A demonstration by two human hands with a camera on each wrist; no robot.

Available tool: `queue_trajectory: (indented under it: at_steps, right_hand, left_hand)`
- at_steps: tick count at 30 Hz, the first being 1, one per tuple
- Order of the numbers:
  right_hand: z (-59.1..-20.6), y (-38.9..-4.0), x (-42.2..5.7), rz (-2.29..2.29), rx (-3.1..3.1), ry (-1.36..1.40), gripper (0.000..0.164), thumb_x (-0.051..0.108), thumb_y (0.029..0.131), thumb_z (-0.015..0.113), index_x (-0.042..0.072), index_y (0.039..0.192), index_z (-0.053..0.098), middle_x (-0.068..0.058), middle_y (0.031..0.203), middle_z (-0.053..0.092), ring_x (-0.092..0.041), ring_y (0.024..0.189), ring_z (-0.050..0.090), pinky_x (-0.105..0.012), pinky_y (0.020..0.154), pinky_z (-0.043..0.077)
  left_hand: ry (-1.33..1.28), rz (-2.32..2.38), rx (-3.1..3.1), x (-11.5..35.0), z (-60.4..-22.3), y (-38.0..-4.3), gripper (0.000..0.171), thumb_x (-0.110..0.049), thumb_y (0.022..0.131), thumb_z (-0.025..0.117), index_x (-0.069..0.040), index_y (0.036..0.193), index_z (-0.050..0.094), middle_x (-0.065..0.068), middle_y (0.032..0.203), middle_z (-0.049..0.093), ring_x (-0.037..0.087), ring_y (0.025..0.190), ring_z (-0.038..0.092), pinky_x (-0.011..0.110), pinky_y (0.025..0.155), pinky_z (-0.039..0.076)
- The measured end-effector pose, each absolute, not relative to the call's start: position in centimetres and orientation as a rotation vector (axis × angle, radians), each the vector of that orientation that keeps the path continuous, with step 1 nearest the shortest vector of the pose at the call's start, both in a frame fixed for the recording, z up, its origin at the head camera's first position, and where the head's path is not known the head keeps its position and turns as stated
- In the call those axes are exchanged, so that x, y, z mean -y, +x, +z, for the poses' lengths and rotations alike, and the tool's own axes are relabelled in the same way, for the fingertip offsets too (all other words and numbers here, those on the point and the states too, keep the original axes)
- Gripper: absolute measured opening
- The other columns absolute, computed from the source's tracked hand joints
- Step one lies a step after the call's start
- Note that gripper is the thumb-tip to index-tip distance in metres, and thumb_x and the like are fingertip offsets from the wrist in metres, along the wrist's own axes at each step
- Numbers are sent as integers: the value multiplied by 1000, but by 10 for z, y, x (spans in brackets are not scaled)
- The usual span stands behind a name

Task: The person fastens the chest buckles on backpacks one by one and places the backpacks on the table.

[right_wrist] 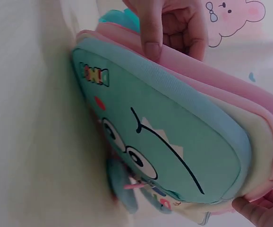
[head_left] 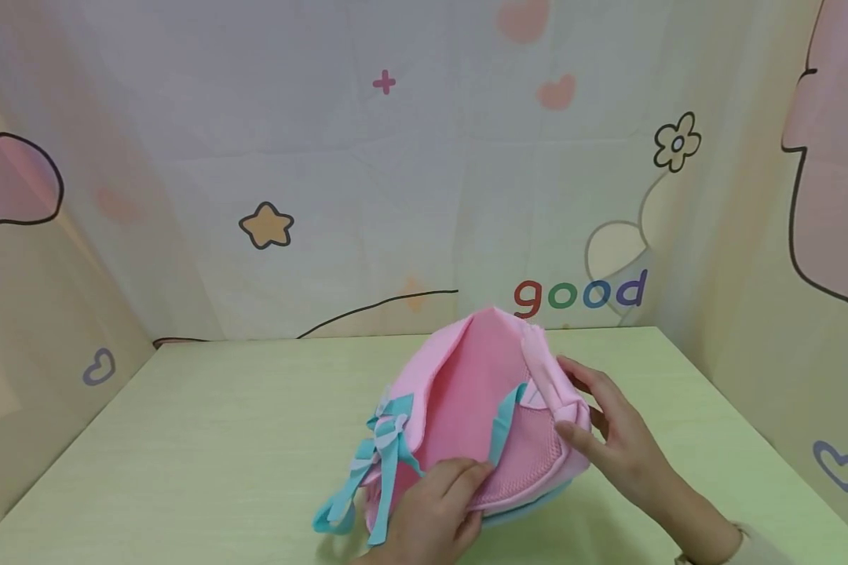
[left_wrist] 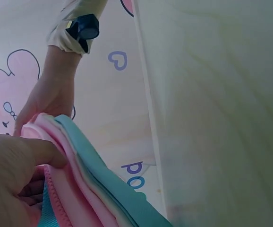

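Backpack of pink and teal fabric (head_left: 469,408) tilts at the head view's lower centre, contents hidden; the left hand (head_left: 438,502) pinches its lower edge, the right hand (head_left: 625,439) its right end.

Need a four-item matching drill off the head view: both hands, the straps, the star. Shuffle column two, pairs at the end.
Column 1
1. left hand
2. right hand
3. straps
4. star

Column 2
A. turquoise
B. printed on the backdrop
C. gripping the pink bag's near edge
D. at the bag's right side

Pairs: 1-C, 2-D, 3-A, 4-B
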State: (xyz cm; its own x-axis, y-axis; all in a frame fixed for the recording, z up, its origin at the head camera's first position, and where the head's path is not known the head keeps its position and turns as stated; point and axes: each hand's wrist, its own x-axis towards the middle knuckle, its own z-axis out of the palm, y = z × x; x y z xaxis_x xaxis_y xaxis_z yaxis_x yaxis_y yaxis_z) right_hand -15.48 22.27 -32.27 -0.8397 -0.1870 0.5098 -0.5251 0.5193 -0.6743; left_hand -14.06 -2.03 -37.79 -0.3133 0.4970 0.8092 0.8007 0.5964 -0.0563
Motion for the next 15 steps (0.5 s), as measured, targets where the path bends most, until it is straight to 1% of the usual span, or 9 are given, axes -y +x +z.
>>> queue_trajectory:
  at_steps: [3, 6, 8, 11, 15]
  right_hand:
    - [-332, -154, -223, 1282, 2387, 572, 66, 8, 89, 63, 12, 147, 34, -9, 138, 46, 10, 117, 41, -7, 91, 43]
    - [-341, -153, -224, 1322, 2382, 553, 69, 8, 88, 65, 13, 148, 32, -11, 137, 47, 12, 115, 42, -7, 89, 44]
    - [-346, -153, -225, 1335, 2372, 553, 69, 7, 87, 65, 13, 148, 32, -10, 137, 47, 11, 115, 42, -8, 88, 45]
    - [-355, -153, -227, 1341, 2342, 574, 68, 3, 86, 65, 10, 147, 35, -3, 136, 46, 10, 114, 43, -8, 86, 46]
    - [-366, -154, -233, 1343, 2316, 600, 65, -3, 85, 63, 6, 144, 38, 12, 132, 43, 10, 113, 45, -6, 85, 46]
  left_hand:
    - [-1040, -423, 1967, 21, -382, -142, 55, -10, 57, 86, -8, 109, 67, -1, 98, 64, 9, 90, 62, 15, 80, 52]
    - [-1050, -398, 1919, 20, -385, -145, 58, -6, 52, 84, -7, 107, 67, -1, 97, 64, 9, 89, 62, 15, 80, 52]
    - [-1060, -386, 1880, 19, -387, -147, 60, -4, 48, 82, -7, 106, 67, 0, 96, 64, 9, 88, 62, 14, 79, 51]
    - [-1080, -370, 1828, 17, -390, -149, 62, -3, 45, 80, -6, 105, 66, 0, 95, 64, 9, 87, 62, 13, 78, 51]
    - [-1115, -357, 1806, 14, -396, -151, 60, -8, 43, 79, -6, 102, 65, 1, 95, 64, 10, 87, 63, 13, 78, 51]
